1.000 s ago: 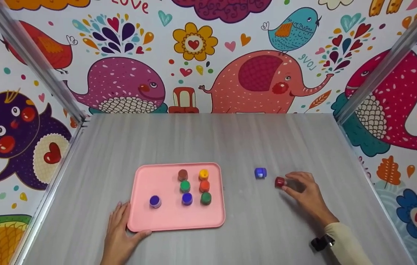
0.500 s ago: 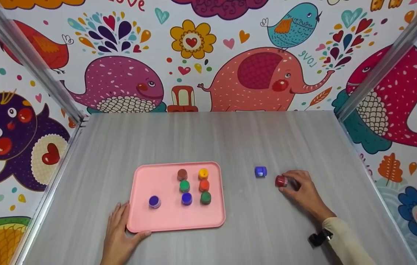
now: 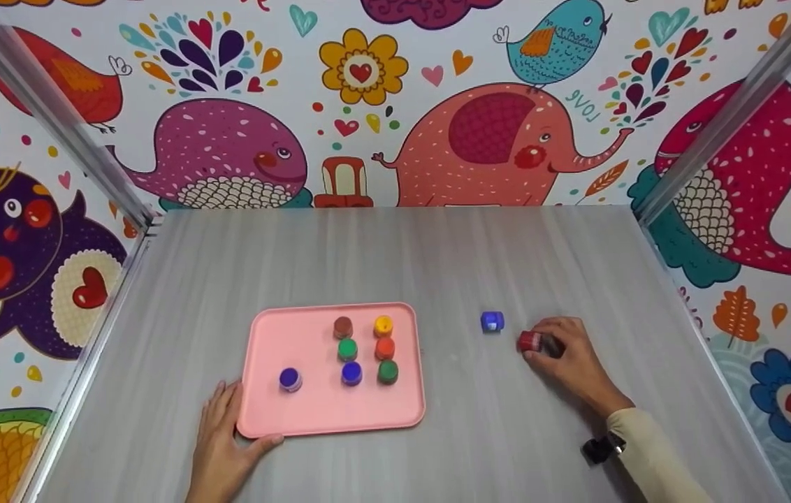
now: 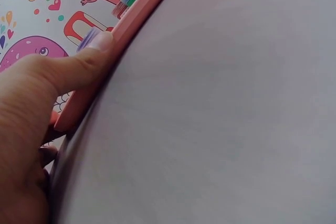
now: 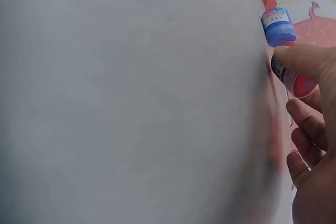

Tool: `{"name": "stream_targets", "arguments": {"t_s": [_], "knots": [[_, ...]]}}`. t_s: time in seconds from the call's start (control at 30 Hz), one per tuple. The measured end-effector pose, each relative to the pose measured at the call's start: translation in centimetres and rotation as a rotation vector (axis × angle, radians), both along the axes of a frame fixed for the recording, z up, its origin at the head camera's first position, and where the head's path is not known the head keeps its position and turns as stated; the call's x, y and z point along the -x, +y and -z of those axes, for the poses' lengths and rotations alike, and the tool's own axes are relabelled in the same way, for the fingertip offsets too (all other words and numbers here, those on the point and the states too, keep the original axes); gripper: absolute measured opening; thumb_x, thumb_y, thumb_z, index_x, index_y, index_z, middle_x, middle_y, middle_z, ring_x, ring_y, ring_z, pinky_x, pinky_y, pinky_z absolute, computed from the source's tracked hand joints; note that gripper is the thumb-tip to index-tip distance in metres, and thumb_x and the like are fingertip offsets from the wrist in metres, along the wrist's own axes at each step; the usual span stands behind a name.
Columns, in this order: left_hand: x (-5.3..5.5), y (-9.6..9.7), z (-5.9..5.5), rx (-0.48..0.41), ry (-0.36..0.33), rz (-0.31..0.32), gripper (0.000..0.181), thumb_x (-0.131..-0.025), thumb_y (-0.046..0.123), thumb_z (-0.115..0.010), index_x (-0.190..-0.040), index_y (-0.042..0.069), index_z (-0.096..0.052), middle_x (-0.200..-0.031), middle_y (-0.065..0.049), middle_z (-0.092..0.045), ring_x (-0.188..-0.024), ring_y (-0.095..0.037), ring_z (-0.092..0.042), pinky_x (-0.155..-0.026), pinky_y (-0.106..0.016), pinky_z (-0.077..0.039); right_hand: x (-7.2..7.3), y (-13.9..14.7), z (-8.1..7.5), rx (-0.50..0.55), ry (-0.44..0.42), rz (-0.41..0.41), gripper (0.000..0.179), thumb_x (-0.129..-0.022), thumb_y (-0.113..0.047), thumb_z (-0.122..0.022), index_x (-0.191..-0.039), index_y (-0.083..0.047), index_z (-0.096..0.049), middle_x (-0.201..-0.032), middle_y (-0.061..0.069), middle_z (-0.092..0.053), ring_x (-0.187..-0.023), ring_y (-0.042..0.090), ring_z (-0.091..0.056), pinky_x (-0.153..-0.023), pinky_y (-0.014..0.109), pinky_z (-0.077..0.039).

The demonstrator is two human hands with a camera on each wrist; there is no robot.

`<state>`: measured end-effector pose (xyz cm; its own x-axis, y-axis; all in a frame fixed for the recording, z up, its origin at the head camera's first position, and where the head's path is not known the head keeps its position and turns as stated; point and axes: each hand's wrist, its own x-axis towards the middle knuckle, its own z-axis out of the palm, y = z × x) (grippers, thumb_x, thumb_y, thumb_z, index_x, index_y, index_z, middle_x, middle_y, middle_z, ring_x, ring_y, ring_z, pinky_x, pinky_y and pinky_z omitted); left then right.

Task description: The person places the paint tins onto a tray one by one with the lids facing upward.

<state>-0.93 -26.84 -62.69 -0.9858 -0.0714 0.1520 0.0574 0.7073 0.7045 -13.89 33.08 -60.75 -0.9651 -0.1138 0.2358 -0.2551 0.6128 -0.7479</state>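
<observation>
My left hand point(image 3: 219, 441) holds the front left corner of a pink tray point(image 3: 311, 419), thumb on the front rim and fingers along the left side. In the left wrist view the thumb lies over the tray's rim point(image 4: 131, 27). To the right of the tray, my right hand point(image 3: 572, 362) pinches a small red paint jar point(image 3: 528, 341) between thumb and fingers. The jar is tipped on its side, its cap pointing left. Just beyond it a blue paint jar point(image 3: 492, 321) lies on its side, also visible in the right wrist view.
Several small paint jars stand on the tray, among them a brown one point(image 3: 343, 327), a yellow one point(image 3: 383, 325) and a purple one point(image 3: 290, 379) apart at the left. The grey table point(image 3: 395, 258) meets patterned walls point(image 3: 360, 154) at the back and sides.
My right hand has closed further round the red jar, and more of the jar shows between thumb and fingers. The left hand stays at the tray. The head view has shifted slightly.
</observation>
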Motion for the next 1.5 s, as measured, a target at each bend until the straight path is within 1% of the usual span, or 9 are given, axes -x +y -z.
{"name": "stream_targets", "arguments": {"t_s": [0.13, 0.37, 0.57, 0.73, 0.8, 0.93, 1.03, 1.17, 1.5], "knots": [[-0.2, 0.0, 0.0, -0.005, 0.028, -0.01, 0.113, -0.077, 0.042, -0.1, -0.162, -0.008, -0.045, -0.163, -0.03, -0.046, -0.158, -0.058, -0.027, -0.138, -0.058, -0.006, 0.0, -0.7, -0.8, 0.002, 0.043, -0.033, 0.036, -0.08, 0.001, -0.097, -0.111, -0.006, -0.08, -0.121, 0.007, -0.071, -0.121, 0.015, -0.051, -0.101, 0.003, -0.04], [-0.1, 0.1, -0.4, -0.023, -0.042, -0.018, 0.115, -0.08, 0.046, -0.099, -0.164, -0.008, -0.042, -0.166, -0.03, -0.042, -0.161, -0.056, -0.023, -0.138, -0.059, -0.004, -0.1, -2.7, -2.8, -0.015, 0.072, -0.07, 0.038, -0.078, 0.0, -0.099, -0.111, -0.01, -0.081, -0.122, 0.006, -0.071, -0.12, 0.018, -0.056, -0.101, 0.007, -0.043], [0.0, 0.2, -0.1, -0.027, 0.008, -0.011, 0.114, -0.078, 0.045, -0.099, -0.163, -0.006, -0.044, -0.165, -0.029, -0.045, -0.161, -0.056, -0.025, -0.138, -0.058, -0.006, 0.6, -5.3, -4.3, 0.023, 0.144, -0.133, 0.039, -0.077, 0.003, -0.098, -0.109, -0.011, -0.08, -0.118, 0.004, -0.074, -0.118, 0.022, -0.059, -0.102, 0.016, -0.048], [0.0, 0.2, 0.0, -0.037, 0.029, -0.007, 0.114, -0.077, 0.045, -0.1, -0.163, -0.006, -0.045, -0.165, -0.029, -0.045, -0.16, -0.056, -0.025, -0.138, -0.058, -0.006, 1.7, -7.8, -5.0, 0.048, 0.176, -0.212, 0.038, -0.077, 0.002, -0.099, -0.108, -0.009, -0.079, -0.119, 0.005, -0.075, -0.118, 0.027, -0.059, -0.103, 0.015, -0.047], [0.0, 0.2, 0.0, -0.04, 0.03, -0.007, 0.114, -0.077, 0.045, -0.1, -0.163, -0.006, -0.045, -0.165, -0.028, -0.045, -0.161, -0.056, -0.025, -0.138, -0.057, -0.006, 2.1, -8.9, -5.4, 0.036, 0.162, -0.238, 0.038, -0.078, 0.001, -0.099, -0.109, -0.009, -0.079, -0.12, 0.004, -0.074, -0.119, 0.027, -0.059, -0.104, 0.02, -0.051], [-0.1, 0.3, 0.0, -0.034, 0.032, -0.013, 0.114, -0.077, 0.046, -0.099, -0.163, -0.006, -0.045, -0.165, -0.029, -0.046, -0.161, -0.055, -0.025, -0.138, -0.055, -0.005, 2.7, -11.3, -6.1, -0.012, 0.1, -0.275, 0.039, -0.08, -0.004, -0.099, -0.112, -0.013, -0.079, -0.123, -0.001, -0.072, -0.12, 0.022, -0.058, -0.103, 0.041, -0.06], [-0.1, 0.3, 0.2, -0.028, 0.041, -0.013, 0.115, -0.077, 0.046, -0.099, -0.163, -0.007, -0.045, -0.164, -0.03, -0.046, -0.16, -0.055, -0.025, -0.139, -0.053, -0.004, 3.1, -13.0, -6.4, -0.042, 0.079, -0.306, 0.037, -0.083, -0.009, -0.098, -0.114, -0.015, -0.079, -0.125, -0.002, -0.07, -0.122, 0.02, -0.058, -0.102, 0.054, -0.061], [-0.1, 0.5, 0.2, -0.035, 0.043, -0.005, 0.115, -0.077, 0.046, -0.099, -0.163, -0.007, -0.044, -0.164, -0.031, -0.045, -0.16, -0.056, -0.025, -0.138, -0.053, -0.004, 3.7, -14.7, -6.4, -0.074, 0.077, -0.363, 0.034, -0.087, -0.014, -0.096, -0.116, -0.015, -0.078, -0.125, 0.0, -0.069, -0.123, 0.021, -0.057, -0.104, 0.055, -0.06], [0.0, 0.1, -0.4, -0.038, -0.009, -0.01, 0.116, -0.078, 0.048, -0.098, -0.165, -0.005, -0.043, -0.166, -0.029, -0.044, -0.161, -0.054, -0.024, -0.138, -0.054, -0.004, 5.0, -19.0, -6.4, -0.082, 0.016, -0.459, 0.033, -0.092, -0.021, -0.094, -0.121, -0.016, -0.078, -0.127, -0.001, -0.066, -0.125, 0.019, -0.056, -0.11, 0.051, -0.058]]}}
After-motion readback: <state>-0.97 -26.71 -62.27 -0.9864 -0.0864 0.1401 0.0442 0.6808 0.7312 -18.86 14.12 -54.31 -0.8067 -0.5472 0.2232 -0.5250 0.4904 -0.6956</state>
